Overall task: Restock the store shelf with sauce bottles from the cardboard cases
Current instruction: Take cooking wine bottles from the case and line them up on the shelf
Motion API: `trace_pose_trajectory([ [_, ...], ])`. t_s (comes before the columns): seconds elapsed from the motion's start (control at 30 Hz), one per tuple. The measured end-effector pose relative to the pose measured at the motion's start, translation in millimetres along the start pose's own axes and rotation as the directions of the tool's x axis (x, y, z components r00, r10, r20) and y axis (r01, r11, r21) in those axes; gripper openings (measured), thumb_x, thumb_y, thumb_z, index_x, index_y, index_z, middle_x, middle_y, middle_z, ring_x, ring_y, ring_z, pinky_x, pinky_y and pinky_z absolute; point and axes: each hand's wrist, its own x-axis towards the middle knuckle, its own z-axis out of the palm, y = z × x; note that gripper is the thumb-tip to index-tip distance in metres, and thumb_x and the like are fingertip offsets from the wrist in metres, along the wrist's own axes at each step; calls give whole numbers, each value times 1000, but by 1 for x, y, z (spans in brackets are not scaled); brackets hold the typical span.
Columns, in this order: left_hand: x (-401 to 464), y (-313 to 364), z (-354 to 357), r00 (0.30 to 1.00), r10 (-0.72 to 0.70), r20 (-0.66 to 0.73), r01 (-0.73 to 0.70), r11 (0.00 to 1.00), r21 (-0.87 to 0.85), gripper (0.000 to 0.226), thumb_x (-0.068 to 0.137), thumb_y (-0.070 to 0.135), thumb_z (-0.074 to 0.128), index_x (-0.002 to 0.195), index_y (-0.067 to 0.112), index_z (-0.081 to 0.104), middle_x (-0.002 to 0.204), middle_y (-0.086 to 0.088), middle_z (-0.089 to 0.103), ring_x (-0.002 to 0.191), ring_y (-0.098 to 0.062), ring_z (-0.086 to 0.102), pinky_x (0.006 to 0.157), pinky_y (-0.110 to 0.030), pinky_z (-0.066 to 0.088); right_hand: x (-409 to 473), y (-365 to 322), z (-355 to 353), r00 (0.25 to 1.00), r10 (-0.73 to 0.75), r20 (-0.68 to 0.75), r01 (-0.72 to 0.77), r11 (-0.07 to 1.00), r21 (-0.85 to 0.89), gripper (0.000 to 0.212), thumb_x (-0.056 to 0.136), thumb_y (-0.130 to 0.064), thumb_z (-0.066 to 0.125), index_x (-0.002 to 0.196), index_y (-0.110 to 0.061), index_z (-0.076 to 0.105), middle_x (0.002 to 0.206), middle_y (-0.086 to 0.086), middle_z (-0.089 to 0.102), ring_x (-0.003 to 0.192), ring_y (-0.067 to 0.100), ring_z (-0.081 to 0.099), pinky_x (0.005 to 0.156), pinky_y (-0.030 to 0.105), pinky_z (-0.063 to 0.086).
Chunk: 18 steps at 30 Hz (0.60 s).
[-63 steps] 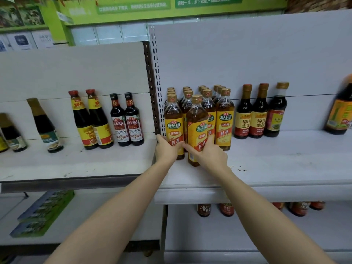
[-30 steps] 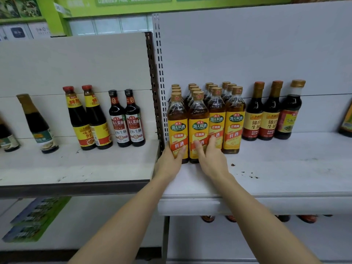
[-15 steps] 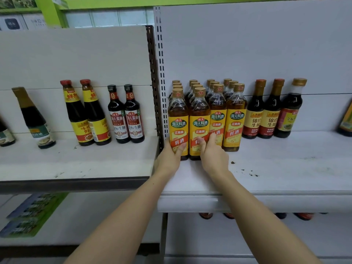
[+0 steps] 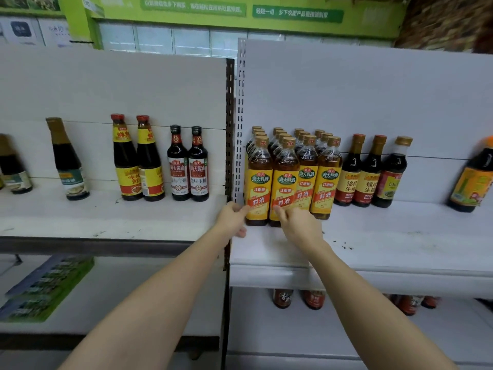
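Note:
A block of amber cooking-wine bottles with yellow labels stands in several rows at the left end of the right white shelf (image 4: 400,236). The front-left bottle (image 4: 258,182) and the bottle beside it (image 4: 285,182) stand a little ahead of the others. My left hand (image 4: 231,218) touches the lower label of the front-left bottle with loosely bent fingers. The fingertips of my right hand (image 4: 300,224) rest against the base of the second bottle. Neither hand holds a bottle. No cardboard case is in view.
Three dark soy bottles (image 4: 370,170) stand right of the amber block, and a large bottle (image 4: 473,177) further right. Dark sauce bottles (image 4: 138,158) line the left shelf (image 4: 106,222) beyond the perforated upright post (image 4: 238,124). More bottles stand on the shelf below.
The front amber bottle was pushed back and stood upright beside its neighbour. Since then my fingers have slid down the labels toward the bottle bases, and my view has tilted upward.

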Motion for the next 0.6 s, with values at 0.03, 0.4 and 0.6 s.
trace_pose_trajectory([
  [0.03,-3,-1,-7,1000,5,-15,-6,1000,-7,29,104,39,52,119,14,51,107,-14,65,76,-25,68,62,-31,56,-4,-8,0,999,-34,-4,35,999,27,54,105,-58,34,70,-21,54,74,-2,62,73,24,61,64,35,47],
  [0.4,-67,-54,-139,982,-41,-182,32,998,-55,31,105,33,50,100,5,61,81,-15,71,58,-24,63,47,-27,49,-61,-164,48,958,-282,61,266,945,189,67,105,-61,29,68,-15,60,71,2,67,72,24,62,67,40,50],
  [0.6,-100,-120,-216,956,-156,-249,126,983,-131,32,107,31,48,91,5,58,70,-14,62,51,-22,54,43,-26,39,-112,-238,103,904,-394,165,350,905,242,56,105,-62,27,62,-32,46,78,5,68,79,29,64,71,41,49],
])
